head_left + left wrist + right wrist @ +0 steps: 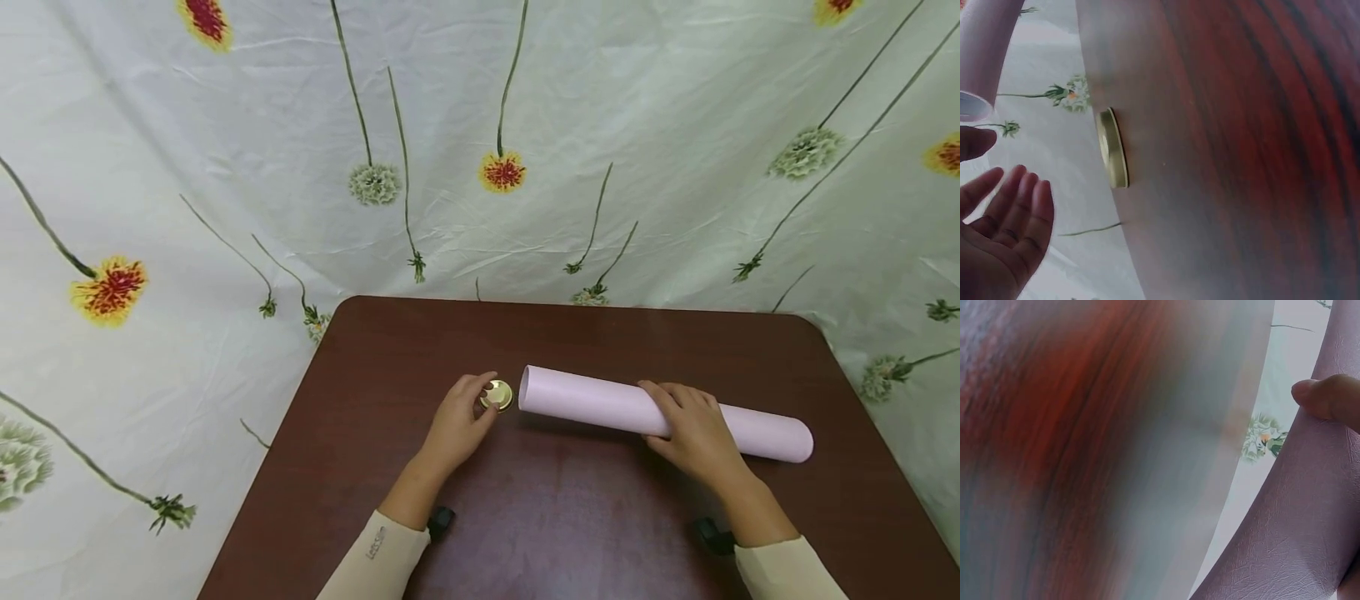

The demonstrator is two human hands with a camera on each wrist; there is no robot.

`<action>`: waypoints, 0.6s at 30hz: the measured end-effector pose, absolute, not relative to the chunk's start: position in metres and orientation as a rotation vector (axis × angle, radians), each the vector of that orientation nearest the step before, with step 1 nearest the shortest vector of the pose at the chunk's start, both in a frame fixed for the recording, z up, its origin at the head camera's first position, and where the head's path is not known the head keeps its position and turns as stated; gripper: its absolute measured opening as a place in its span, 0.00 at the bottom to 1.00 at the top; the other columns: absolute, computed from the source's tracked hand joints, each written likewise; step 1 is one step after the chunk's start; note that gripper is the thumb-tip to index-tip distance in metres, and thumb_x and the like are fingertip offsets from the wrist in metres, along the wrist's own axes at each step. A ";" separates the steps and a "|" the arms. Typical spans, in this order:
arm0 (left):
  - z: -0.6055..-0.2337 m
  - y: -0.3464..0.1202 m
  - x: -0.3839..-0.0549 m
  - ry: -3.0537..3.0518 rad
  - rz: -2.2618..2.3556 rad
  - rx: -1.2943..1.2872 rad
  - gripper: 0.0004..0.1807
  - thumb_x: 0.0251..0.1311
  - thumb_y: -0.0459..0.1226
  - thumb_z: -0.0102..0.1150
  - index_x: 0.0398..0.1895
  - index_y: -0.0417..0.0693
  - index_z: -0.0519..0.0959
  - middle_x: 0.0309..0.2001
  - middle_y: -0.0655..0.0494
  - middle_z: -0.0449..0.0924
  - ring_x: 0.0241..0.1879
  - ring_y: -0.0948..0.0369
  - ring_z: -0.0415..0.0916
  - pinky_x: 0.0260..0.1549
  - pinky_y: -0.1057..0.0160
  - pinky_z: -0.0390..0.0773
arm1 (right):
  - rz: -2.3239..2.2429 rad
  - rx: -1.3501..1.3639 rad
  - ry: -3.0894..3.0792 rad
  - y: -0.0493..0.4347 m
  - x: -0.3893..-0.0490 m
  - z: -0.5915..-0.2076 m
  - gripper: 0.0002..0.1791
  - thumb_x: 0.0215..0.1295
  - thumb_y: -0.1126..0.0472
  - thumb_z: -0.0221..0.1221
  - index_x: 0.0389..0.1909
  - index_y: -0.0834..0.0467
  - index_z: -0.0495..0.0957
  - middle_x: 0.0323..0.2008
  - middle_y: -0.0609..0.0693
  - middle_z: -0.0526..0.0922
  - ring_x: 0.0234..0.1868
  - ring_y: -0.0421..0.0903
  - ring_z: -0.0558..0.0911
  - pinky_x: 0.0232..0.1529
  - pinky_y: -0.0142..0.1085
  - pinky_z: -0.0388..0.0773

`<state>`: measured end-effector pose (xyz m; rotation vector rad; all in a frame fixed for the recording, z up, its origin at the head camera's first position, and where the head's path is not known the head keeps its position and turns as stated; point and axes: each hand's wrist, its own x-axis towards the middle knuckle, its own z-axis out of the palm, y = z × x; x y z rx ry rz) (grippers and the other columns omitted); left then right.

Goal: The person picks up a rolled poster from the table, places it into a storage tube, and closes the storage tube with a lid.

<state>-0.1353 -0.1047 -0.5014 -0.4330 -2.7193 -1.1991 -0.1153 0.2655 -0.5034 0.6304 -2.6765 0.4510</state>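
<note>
A long pale pink tube (585, 398) is held up over the table at a slight slant, its hollow end facing left. My right hand (697, 433) grips it from above, right of its middle. The right wrist view has the thumb (1329, 397) pressed on the tube's textured surface (1297, 512). Left of the hollow end, a shallow round gold lid (500, 395) lies on the table. In the head view my left hand (456, 423) overlaps the lid, but the left wrist view puts its spread, loosely bent fingers (1040, 212) apart from the lid (1112, 150), holding nothing.
The dark reddish-brown wooden table (570, 533) has rounded far corners. A white cloth (465, 233) with printed flowers hangs behind and around it. Small black devices (441, 523) sit at both wrists.
</note>
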 end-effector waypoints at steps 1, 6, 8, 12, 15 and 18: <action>-0.503 -0.105 -0.136 -2.737 -1.165 -0.423 0.27 0.60 0.31 0.65 0.65 0.42 0.76 0.51 0.44 0.80 0.44 0.50 0.80 0.42 0.57 0.82 | 0.451 0.631 -2.675 0.266 -0.115 -0.503 0.49 0.39 0.61 0.80 0.67 0.53 0.71 0.49 0.58 0.81 0.53 0.63 0.80 0.55 0.61 0.69; -0.508 -0.105 -0.142 -2.843 -1.056 -0.356 0.30 0.60 0.34 0.68 0.67 0.41 0.75 0.53 0.44 0.78 0.43 0.54 0.74 0.43 0.56 0.76 | 0.448 0.627 -2.663 0.268 -0.115 -0.502 0.49 0.38 0.62 0.80 0.66 0.53 0.71 0.49 0.58 0.81 0.52 0.63 0.80 0.54 0.61 0.70; -0.510 -0.105 -0.144 -2.887 -1.043 -0.330 0.31 0.60 0.36 0.69 0.68 0.42 0.74 0.55 0.45 0.77 0.46 0.55 0.73 0.46 0.54 0.76 | 0.448 0.628 -2.662 0.268 -0.114 -0.502 0.49 0.38 0.62 0.81 0.66 0.53 0.71 0.48 0.58 0.81 0.52 0.63 0.80 0.54 0.61 0.70; -0.515 -0.104 -0.147 -2.938 -1.035 -0.288 0.33 0.61 0.39 0.69 0.69 0.41 0.72 0.57 0.45 0.77 0.55 0.51 0.74 0.51 0.52 0.77 | 0.451 0.627 -2.670 0.268 -0.114 -0.502 0.49 0.38 0.62 0.81 0.66 0.53 0.71 0.48 0.58 0.81 0.52 0.63 0.80 0.54 0.61 0.70; -0.518 -0.103 -0.149 -2.952 -0.998 -0.257 0.33 0.60 0.40 0.70 0.68 0.40 0.72 0.56 0.44 0.77 0.57 0.48 0.74 0.53 0.49 0.78 | 0.458 0.624 -2.679 0.269 -0.113 -0.503 0.49 0.38 0.62 0.81 0.66 0.53 0.71 0.49 0.58 0.81 0.52 0.63 0.80 0.54 0.61 0.69; -0.519 -0.101 -0.150 -2.967 -0.970 -0.225 0.35 0.59 0.41 0.71 0.68 0.38 0.72 0.56 0.42 0.77 0.58 0.45 0.74 0.54 0.46 0.78 | 0.460 0.624 -2.682 0.270 -0.113 -0.503 0.49 0.37 0.62 0.81 0.66 0.53 0.71 0.49 0.58 0.81 0.52 0.63 0.80 0.54 0.61 0.69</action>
